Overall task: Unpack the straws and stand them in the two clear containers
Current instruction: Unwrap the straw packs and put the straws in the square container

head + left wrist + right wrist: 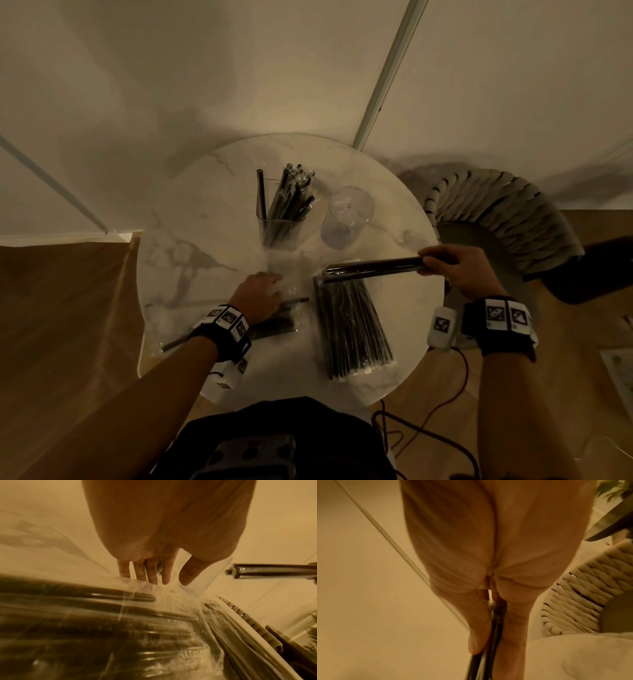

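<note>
On the round marble table (191,240), a clear square container (281,231) holds several black straws, some still in wrappers. Beside it on the right stands an empty clear round container (346,219). My right hand (428,265) pinches one end of a small bundle of black straws (373,266), held level above the table. That grip also shows in the right wrist view, on the straws (494,626). My left hand (169,582) is open, its straight fingertips (152,578) resting on loose clear wrap (164,592). A wrapped pack of straws (352,332) lies between the hands, another pack (274,325) under my left wrist.
A woven chair (496,219) stands close against the table's right side. A black cable (459,377) hangs off the near right edge. White wall panels rise right behind the table. Wood floor lies left and right.
</note>
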